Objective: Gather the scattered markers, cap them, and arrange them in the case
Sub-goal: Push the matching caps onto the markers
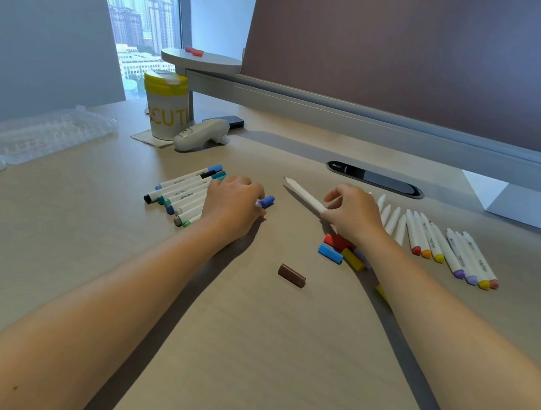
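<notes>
- Two hands low over the desk, forearms reaching in from the near edge.
- Left hand lies on the end of a row of capped markers, fingers curled, pinching a blue-capped marker at its fingertips; only the cap end shows past the fingers.
- Right hand grips a white uncapped marker by its lower barrel, tip pointing toward the far edge and to the left.
- Loose caps sit just under the right wrist: red, blue, yellow, short blocky plastic, touching each other.
- Brown cap lies alone between the two forearms, nearer the near edge.
- Uncapped markers fanned out right of the right hand, smooth white barrels, tips toward the far edge, coloured butt ends red, orange, yellow, purple.
- Clear plastic case at the far left corner, ridged, translucent, well apart from both hands.
- White cup with yellow lid and yellow lettering near the far edge, a rounded grey-white handheld device just beside it.
- Desk surface is pale wood grain, matte.
</notes>
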`<action>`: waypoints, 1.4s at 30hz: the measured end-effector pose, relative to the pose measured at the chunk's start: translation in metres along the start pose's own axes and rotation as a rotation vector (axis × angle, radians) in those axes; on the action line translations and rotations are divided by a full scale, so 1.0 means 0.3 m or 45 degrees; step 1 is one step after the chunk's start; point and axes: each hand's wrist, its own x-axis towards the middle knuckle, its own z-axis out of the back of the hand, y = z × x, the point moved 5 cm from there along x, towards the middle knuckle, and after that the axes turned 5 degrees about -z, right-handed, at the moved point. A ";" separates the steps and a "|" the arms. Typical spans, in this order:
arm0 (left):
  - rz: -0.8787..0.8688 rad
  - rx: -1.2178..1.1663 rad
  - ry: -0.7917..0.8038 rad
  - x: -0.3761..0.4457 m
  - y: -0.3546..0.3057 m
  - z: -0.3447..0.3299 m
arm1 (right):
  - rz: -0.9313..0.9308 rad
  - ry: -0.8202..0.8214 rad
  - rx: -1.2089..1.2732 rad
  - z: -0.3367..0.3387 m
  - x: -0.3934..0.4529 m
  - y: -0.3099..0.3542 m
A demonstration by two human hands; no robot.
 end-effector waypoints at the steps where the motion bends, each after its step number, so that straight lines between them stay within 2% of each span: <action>1: -0.027 -0.021 -0.014 -0.001 -0.009 0.007 | -0.028 -0.002 0.084 0.012 -0.003 -0.001; 4: -0.135 -0.138 0.010 -0.007 -0.053 0.020 | -0.132 0.012 0.409 0.061 -0.022 -0.004; 7: -0.225 -0.246 0.115 -0.017 -0.124 0.020 | -0.232 0.110 0.669 0.095 -0.059 -0.014; 11: -0.293 -0.318 0.268 -0.025 -0.213 -0.004 | -0.262 0.181 0.838 0.127 -0.107 -0.032; 17: -0.346 -0.273 0.317 -0.024 -0.289 -0.027 | -0.324 0.191 0.762 0.157 -0.141 -0.078; 24: -0.335 -0.248 0.324 -0.017 -0.319 -0.043 | -0.211 0.085 0.662 0.173 -0.164 -0.114; 27: -0.248 -0.351 0.239 -0.018 -0.292 -0.026 | -0.142 0.043 0.644 0.180 -0.177 -0.105; 30: -0.127 -0.608 0.137 -0.038 -0.241 0.009 | -0.079 -0.006 0.598 0.177 -0.186 -0.090; 35: 0.006 -0.888 0.100 -0.071 -0.168 0.033 | -0.011 0.023 0.573 0.144 -0.207 -0.052; 42: 0.492 -1.499 -0.056 -0.095 -0.073 0.053 | 0.098 0.028 0.507 0.118 -0.232 -0.005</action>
